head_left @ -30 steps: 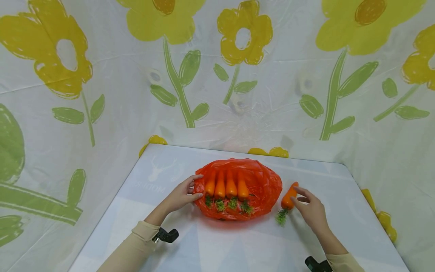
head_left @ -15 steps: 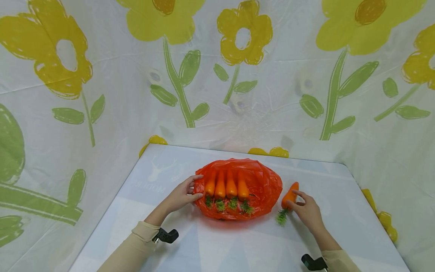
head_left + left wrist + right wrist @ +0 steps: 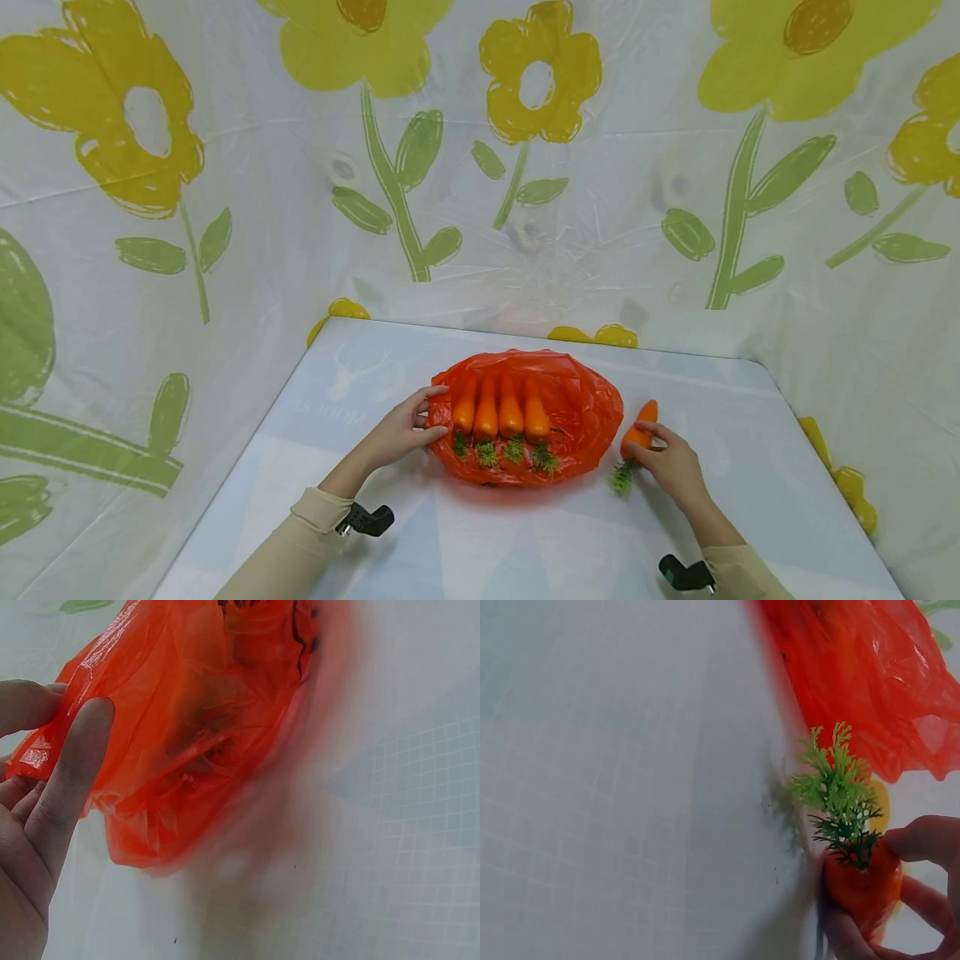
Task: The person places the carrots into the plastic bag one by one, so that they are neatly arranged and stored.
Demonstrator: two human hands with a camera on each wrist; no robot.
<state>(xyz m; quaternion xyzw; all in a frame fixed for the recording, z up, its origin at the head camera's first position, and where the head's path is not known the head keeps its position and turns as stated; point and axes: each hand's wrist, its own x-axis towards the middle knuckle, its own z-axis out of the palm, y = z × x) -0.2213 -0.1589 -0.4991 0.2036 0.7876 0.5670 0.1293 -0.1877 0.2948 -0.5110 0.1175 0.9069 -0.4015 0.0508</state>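
A red plastic bag lies with its mouth spread wide in the middle of the table. Several orange carrots with green leafy tops rest side by side in it, tops toward me. At the bag's left rim my left hand pinches the thin plastic between thumb and fingers; the left wrist view shows the bag's folds. To the right of the bag, my right hand grips a single carrot near its thick end. Its green top points down toward me, apart from the bag.
Under everything is a pale, patterned tabletop. A white curtain with yellow flowers hangs behind the table and at its sides. A dark wrist camera sits on the left wrist, another camera on the right.
My right hand has shifted a little left and closed in on the loose carrot, its fingers now round the thick end. The left hand and the bag have stayed still.
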